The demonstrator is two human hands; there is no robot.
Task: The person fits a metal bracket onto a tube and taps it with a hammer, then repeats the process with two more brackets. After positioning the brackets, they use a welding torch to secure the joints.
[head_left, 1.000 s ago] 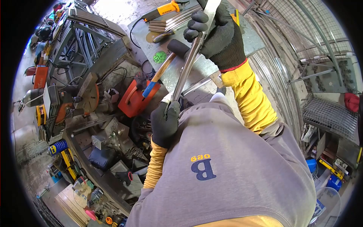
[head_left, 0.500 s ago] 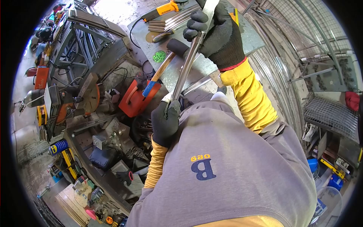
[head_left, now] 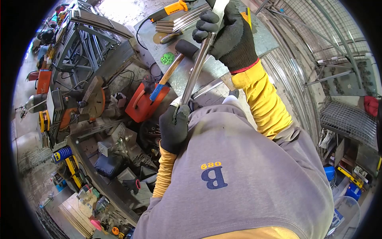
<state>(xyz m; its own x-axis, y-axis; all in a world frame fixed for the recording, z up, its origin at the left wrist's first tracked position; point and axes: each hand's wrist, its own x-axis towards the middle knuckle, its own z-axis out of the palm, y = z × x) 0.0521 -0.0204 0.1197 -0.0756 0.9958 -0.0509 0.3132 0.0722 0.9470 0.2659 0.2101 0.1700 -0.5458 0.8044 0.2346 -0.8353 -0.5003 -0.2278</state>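
A shiny metal tube (head_left: 195, 77) slants across the view, its far end reaching the top edge. My right hand (head_left: 234, 40), in a black glove, has its fingers wrapped round the upper part. Lower down, my left hand (head_left: 174, 129), also gloved in black, is closed round the near end close to my body. Behind the tube, a rubber mallet (head_left: 169, 75) with a wooden and blue handle rests at the edge of the metal-topped table (head_left: 217, 65). A bundle of metal bars (head_left: 183, 23) and a small wooden-handled tool (head_left: 171, 37) lie farther back.
An orange power tool (head_left: 171, 11) with a black cord lies at the table's back. Below its left side stands a red case (head_left: 146, 101). A cluttered bin (head_left: 119, 159) is at my left. Long metal lengths (head_left: 296, 87) and a wire rack (head_left: 350, 119) are at right.
Almost nothing differs. The view has shifted very slightly; both hands keep their hold on the metal tube.
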